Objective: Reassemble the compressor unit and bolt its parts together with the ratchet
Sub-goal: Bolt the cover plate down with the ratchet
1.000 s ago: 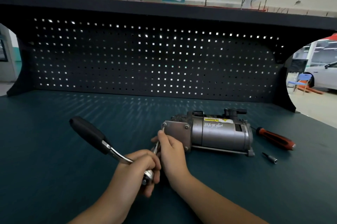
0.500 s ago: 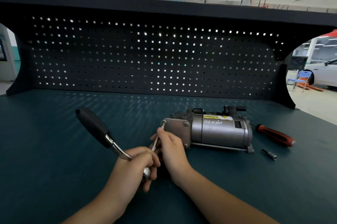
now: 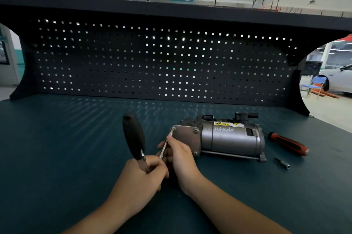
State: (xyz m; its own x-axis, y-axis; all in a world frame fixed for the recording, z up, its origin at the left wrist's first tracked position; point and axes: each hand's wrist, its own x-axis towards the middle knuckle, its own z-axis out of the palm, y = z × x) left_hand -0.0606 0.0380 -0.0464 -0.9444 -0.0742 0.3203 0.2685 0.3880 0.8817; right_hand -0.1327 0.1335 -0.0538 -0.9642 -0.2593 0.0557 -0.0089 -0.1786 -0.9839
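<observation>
The compressor unit lies on its side on the dark green tabletop, just right of the frame's centre, its grey cylinder carrying a yellow warning label on top and its flat end plate facing left and toward the camera. A bolt sits at the plate's upper left corner, and the tip of a thin steel extension bar meets it, the bar slanting down and to the left toward the hands. The right hand is beside the plate, its fingers pinching the bar partway along. The left hand, just left of the right one and touching it, has its fingers curled tightly round the metal neck of the ratchet; the black handle stands up out of the fist, tilted slightly left, and the ratchet's head is hidden inside the grip. To the right of the compressor a screwdriver with a red-and-black handle lies on the tabletop, with a small dark bit lying apart just below it. A black pegboard closes off the back of the tabletop.
</observation>
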